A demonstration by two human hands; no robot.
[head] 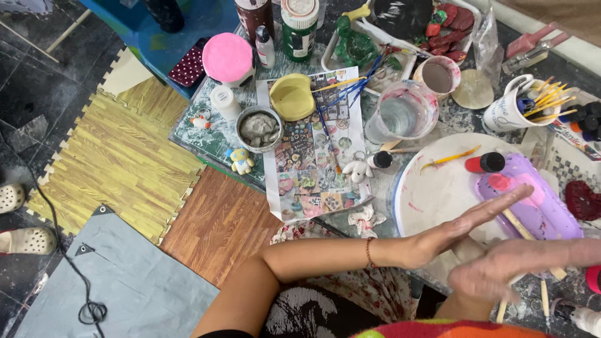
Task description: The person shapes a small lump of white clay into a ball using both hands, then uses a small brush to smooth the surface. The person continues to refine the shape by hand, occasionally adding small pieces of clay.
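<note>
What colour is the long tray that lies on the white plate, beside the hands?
The tray is light purple, with a pink smear at one end; the head view shows it.

Noted a pink-lidded jar (227, 57) at eleven o'clock, a tub of grey clay (259, 128) beneath it. Found a clear water beaker (402, 112) at one o'clock, a brush-filled mug (516, 106) at two. Saw yellow foam mats (119, 156) at nine.

Soft, even light fills the scene, bright enough for every colour, with only faint shadows. The right hand (501, 266) is smeared by motion blur; the left hand (463, 228) just beside it is slightly sharper. Beyond them, mild glare sits on the clear plastic cup (404, 116). Edges bend slightly.
</note>
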